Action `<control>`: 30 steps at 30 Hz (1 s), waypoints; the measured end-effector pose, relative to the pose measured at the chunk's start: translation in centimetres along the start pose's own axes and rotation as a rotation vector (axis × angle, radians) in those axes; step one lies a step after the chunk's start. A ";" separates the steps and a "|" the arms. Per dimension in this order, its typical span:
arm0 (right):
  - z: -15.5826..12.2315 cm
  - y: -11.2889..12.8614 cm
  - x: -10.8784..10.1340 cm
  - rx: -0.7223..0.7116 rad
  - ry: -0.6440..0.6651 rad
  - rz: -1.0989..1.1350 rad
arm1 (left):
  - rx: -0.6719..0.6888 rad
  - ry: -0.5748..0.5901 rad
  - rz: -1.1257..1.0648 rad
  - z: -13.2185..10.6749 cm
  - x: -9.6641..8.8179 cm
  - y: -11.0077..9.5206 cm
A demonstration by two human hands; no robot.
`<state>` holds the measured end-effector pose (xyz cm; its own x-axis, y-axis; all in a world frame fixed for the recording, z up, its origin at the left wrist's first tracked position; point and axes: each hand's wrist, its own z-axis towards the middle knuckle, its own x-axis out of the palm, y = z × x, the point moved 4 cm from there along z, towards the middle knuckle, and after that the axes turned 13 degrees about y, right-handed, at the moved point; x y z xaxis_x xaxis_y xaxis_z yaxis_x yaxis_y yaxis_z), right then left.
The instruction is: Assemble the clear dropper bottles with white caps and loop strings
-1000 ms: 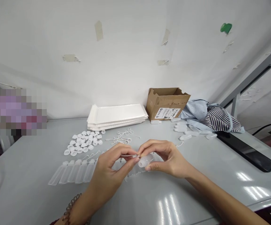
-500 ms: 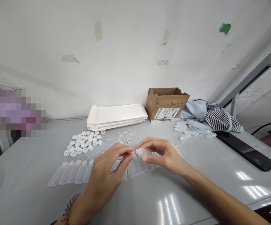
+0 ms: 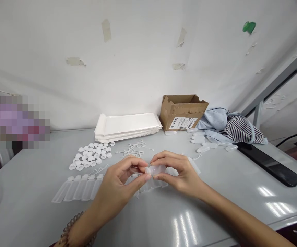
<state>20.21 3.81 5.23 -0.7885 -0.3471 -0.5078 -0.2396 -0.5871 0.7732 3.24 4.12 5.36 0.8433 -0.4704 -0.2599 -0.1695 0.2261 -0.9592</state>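
Fingers of the right hand grasp the body of a small translucent bottle, thumb below, fingertips above. Left hand closed at the bottle's narrow end, thumb and fingertips about it; a thin pale strip shows partly inside this hand, its full form hidden. Bottle held on its side above the desk, narrow end toward the left hand, in front of and slightly left of the cardboard box (reference for all places). Left wrist wears a coiled band. Row of translucent flat tubes: front-left of box, side by side, running behind the hands. Thin white ringed pieces: front-left of box, tangled. White caps: farther left, loose cluster. White padded envelopes: stacked just beside box, left. Loose translucent tubes: front-right of box. Striped and blue cloth: right of box. Long black object: farther right, nearer the wearer. Wall: behind box, tape remnants on it.
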 end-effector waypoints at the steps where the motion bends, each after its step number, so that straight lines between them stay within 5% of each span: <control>1: 0.0 0.0 0.0 0.005 -0.015 -0.003 | 0.011 -0.001 0.008 0.1 0.0 0.0; 9: -0.7 0.0 1.2 -0.088 -0.074 -0.248 | -0.005 -0.060 0.188 -0.1 -0.1 0.2; 15: -1.2 0.1 2.6 -0.188 0.016 -0.436 | 0.000 -0.046 0.239 -0.1 0.1 0.1; 18: -1.0 -0.1 2.0 -0.032 -0.032 -0.135 | -0.030 -0.016 0.154 -0.3 0.0 0.1; 22: -0.7 -1.3 2.1 0.268 -0.022 0.632 | -0.007 -0.113 0.098 -0.6 -0.6 -0.1; 25: -0.4 -1.3 2.8 0.295 0.044 0.998 | 0.076 -0.156 0.336 -0.8 -0.3 -0.4; 30: -0.4 -1.2 3.9 0.333 0.070 1.216 | 0.281 -0.070 0.689 -1.1 1.5 -0.6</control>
<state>17.63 2.88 2.13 -0.5700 -0.5765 0.5855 0.4785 0.3464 0.8069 4.07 2.35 5.40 0.6252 -0.0901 -0.7753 -0.5427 0.6637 -0.5148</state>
